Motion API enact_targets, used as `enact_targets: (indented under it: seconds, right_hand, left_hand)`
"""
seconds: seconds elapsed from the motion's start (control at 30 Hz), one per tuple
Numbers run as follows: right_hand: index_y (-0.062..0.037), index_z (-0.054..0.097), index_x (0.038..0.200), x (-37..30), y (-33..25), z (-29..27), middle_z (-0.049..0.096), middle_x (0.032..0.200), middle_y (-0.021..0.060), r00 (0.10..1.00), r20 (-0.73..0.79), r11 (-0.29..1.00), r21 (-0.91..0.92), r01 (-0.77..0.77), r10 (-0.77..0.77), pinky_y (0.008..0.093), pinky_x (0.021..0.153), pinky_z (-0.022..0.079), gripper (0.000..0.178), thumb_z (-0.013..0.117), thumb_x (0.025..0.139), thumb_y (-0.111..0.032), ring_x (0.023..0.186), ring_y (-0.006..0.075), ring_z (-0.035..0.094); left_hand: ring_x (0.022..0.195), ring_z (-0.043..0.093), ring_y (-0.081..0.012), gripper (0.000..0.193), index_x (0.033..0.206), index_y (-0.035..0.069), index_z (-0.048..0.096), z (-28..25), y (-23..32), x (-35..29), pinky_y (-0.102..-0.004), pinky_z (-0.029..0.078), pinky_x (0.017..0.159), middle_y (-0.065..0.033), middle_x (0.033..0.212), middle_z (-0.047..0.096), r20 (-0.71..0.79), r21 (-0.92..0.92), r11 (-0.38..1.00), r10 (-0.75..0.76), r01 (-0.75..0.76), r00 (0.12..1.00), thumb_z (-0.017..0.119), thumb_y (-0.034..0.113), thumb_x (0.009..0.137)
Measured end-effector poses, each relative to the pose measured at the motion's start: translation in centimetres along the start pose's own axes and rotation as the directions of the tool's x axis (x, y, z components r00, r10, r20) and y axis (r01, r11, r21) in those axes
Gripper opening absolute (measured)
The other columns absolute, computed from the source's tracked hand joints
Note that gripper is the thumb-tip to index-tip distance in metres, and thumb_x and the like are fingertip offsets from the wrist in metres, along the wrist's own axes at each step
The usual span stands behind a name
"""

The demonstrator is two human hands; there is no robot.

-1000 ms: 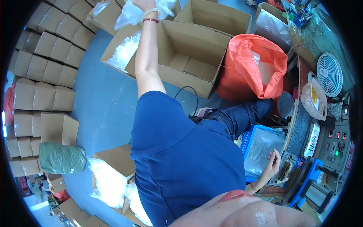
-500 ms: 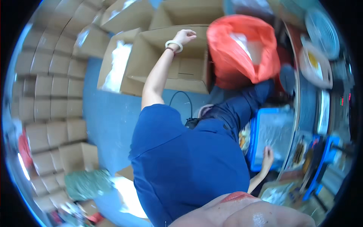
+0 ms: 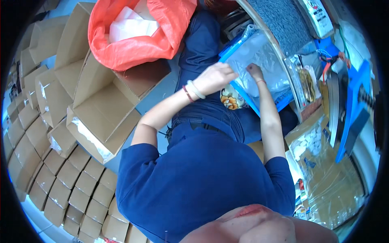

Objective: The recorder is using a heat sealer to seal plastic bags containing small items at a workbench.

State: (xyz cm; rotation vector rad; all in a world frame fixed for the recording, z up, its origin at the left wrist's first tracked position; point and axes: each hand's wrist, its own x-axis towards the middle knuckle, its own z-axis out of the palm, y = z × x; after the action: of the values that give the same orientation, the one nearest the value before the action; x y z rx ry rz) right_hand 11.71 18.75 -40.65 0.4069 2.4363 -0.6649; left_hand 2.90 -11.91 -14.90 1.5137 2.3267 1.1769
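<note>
My left hand (image 3: 218, 76), wearing a pale bangle and a dark red bracelet at its wrist, is above my lap at the left edge of a blue tray (image 3: 246, 97). Its fingers are curled in, and anything inside them is hidden. Over the tray is my right hand (image 3: 255, 72), its fingers drawn together; I cannot make out anything between them. Clear plastic bags (image 3: 259, 50) fill the tray beneath it. A small gap separates the two hands.
A red plastic sack (image 3: 121, 58) with white contents stands ahead left, beside open cardboard boxes (image 3: 103, 107). Many stacked cartons (image 3: 81, 178) fill the left. To the right are a table edge (image 3: 279, 56), a blue stand (image 3: 353, 109) and a plastic-lined box (image 3: 332, 182).
The view has swung right. My left hand has come from above an open cardboard box to the tray's side, near my right hand, which stays over the tray.
</note>
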Motion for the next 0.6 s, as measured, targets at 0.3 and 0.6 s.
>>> enact_targets:
  seconds: [0.3, 0.6]
  right_hand:
    - [-0.0040, 0.064, 0.107, -1.1, -2.9, 4.4, 0.067, 0.106, 0.0204, 0.985, 0.141, 0.990, -0.121, -0.079, 0.096, 0.0465, 0.086, 0.051, 0.033, 0.056, 0.091, -0.031, 0.102, 0.0400, 0.063]
    - [-0.0052, 0.065, 0.108, -0.2, -0.3, 6.5, 0.066, 0.110, 0.0227, 1.000, -0.005, 0.996, -0.089, 0.011, -0.012, 0.0483, 0.091, 0.049, 0.032, 0.054, 0.090, -0.029, 0.104, 0.0398, 0.063]
  left_hand:
    - [0.080, 0.061, -0.0290, 0.016, 0.094, 0.004, 0.066, 4.2, -2.9, -1.0, -0.0387, 0.050, 0.073, -0.0107, 0.079, 0.061, 0.177, -0.085, 0.980, -0.163, 0.180, 0.971, 0.062, 0.006, 0.079]
    - [0.079, 0.063, -0.0322, 0.007, 0.087, 0.005, 0.065, 5.9, -2.8, 0.0, -0.0420, 0.050, 0.074, -0.0129, 0.076, 0.061, 0.211, -0.014, 0.984, -0.173, 0.179, 0.962, 0.062, 0.009, 0.082]
